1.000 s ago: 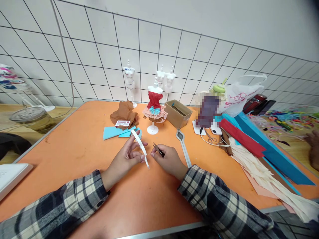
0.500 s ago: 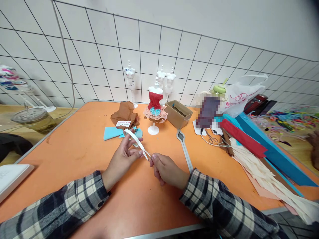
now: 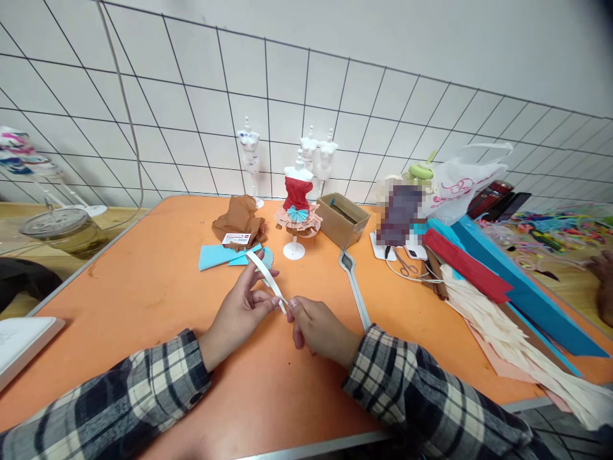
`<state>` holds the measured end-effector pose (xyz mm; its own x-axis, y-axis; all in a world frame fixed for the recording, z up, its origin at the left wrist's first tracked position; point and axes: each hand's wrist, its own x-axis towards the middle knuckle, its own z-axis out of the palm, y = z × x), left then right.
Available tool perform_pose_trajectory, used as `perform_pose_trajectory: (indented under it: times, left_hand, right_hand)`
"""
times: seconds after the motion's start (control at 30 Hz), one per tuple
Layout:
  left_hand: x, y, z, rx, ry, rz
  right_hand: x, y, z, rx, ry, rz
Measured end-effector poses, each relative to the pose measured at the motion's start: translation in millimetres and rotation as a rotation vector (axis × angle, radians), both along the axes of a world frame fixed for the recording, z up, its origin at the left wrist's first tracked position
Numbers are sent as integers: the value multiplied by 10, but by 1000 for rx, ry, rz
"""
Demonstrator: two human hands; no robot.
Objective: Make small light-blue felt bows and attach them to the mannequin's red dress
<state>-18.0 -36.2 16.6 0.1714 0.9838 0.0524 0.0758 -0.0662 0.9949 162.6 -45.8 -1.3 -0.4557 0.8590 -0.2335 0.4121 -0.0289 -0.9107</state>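
Observation:
My left hand (image 3: pixel 237 319) is closed on a narrow white strip (image 3: pixel 264 271) that looks like tape, curving up past the index finger. Its lower end reaches toward my right hand (image 3: pixel 323 329). That hand is pinched around a slim metal tool (image 3: pixel 285 301), mostly hidden by the fingers, whose tip meets the strip. Beyond the hands stands a small dress form (image 3: pixel 297 191) wearing a red top, a blue bow and a ruffled pink and brown skirt. Light blue paper (image 3: pixel 215 256) lies just past my left fingertips.
Brown crumpled paper (image 3: pixel 238 217) and a small white box (image 3: pixel 236 239) lie left of the dress form. An open cardboard box (image 3: pixel 352 227) sits to its right. Further right are scissors (image 3: pixel 408 266), a red paper strip (image 3: pixel 467 265) and cream paper (image 3: pixel 498 326). Undressed forms (image 3: pixel 249 150) stand behind.
The white strip has turned slightly and shifted right and down, along with my left hand. My right hand has barely moved and stays pinched at the strip's lower end.

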Motion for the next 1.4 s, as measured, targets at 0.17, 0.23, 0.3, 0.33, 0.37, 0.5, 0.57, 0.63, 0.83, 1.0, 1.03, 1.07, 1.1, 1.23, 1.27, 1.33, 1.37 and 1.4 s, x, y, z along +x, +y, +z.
perform_pose_trajectory:
  times: [0.17, 0.23, 0.3, 0.33, 0.37, 0.5, 0.57, 0.63, 0.83, 1.0, 1.03, 1.07, 1.1, 1.23, 1.27, 1.33, 1.37, 1.4]
  left_hand:
    - [27, -25, -68, 6, -35, -19]
    - [34, -33, -74, 9, -44, -15]
    - [39, -41, -67, 15, -56, -4]
    - [41, -44, -61, 19, -62, 1]
    - [43, -49, -56, 24, -67, 6]
    - [42, -67, -57, 43, -55, 21]
    - [33, -74, -71, 53, -47, 22]
    - [20, -76, -89, 67, -46, 13]
    - [7, -75, -108, 95, -63, -8]
    - [24, -84, -84, 83, -82, 1]
    - [27, -84, -79, 79, -86, 2]
    - [29, -82, -74, 76, -90, 1]
    - [31, -81, -68, 74, -91, 1]
    - [32, -77, -50, 71, -93, -7]
    - [32, -78, -48, 68, -96, -11]
    - [29, -77, -48, 61, -104, -23]
    - [27, -76, -49, 55, -110, -27]
    - [23, -72, -52, 47, -115, -30]
  right_hand:
    - [-50, -11, -28, 193, -15, -24]
    - [-72, -25, -46, 270, -16, -44]
    - [-88, -44, -55, 302, -16, -60]
    - [-93, -52, -54, 306, -15, -66]
    - [-96, -58, -51, 306, -13, -68]
    - [-92, -52, -31, 301, -10, -57]
    - [-88, -38, -29, 309, -12, -54]
    - [-85, -26, -34, 321, -13, -53]
    - [-96, -31, -45, 347, 6, -86]
    - [-108, -54, -43, 362, -2, -114]
    - [-109, -55, -44, 365, -6, -113]
    - [-110, -52, -45, 369, -11, -112]
    - [-109, -48, -46, 374, -17, -110]
    - [-95, -19, -52, 386, -62, -94]
    - [-91, -11, -54, 388, -77, -87]
    - [-80, 2, -58, 393, -97, -75]
    - [-74, 8, -59, 391, -100, -71]
    - [-66, 15, -58, 384, -98, -64]
